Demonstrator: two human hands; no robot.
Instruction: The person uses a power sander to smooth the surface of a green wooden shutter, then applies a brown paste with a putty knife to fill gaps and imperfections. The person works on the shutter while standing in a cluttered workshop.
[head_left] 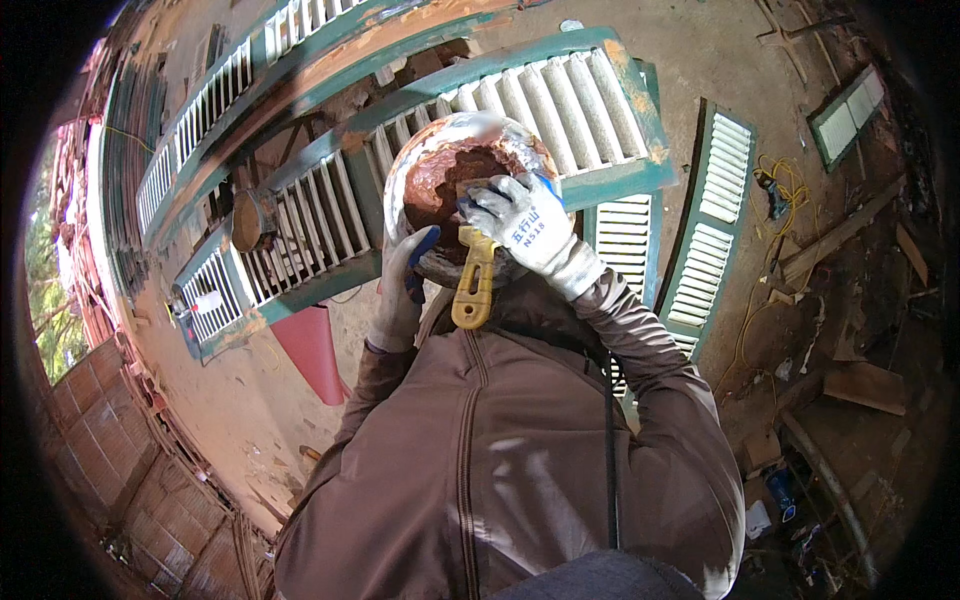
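A round, paste-smeared tub (pixel 402 190) with a whitish crusted rim is in front of my chest, reddish-brown paste inside it. My left hand (pixel 402 290), in a white and blue work glove, grips the tub's near left side, thumb near the rim. Over the tub's right part, my gloved right hand (pixel 525 222) has its fingers curled, with a small brownish flat edge at the fingertips; what it holds is mostly hidden. A yellow slotted scraper handle (pixel 474 285) hangs over the near rim just below the right fingers. Its other end is covered.
Green-framed shutters with white slats (pixel 590 110) lie beyond the tub. Another shutter (pixel 708 220) lies on the ground at right, near a tangled yellow cord (pixel 790 190). A brown tin (pixel 252 220) rests on the left shutter. A red panel (pixel 308 350) and wood scraps (pixel 865 388) lie around.
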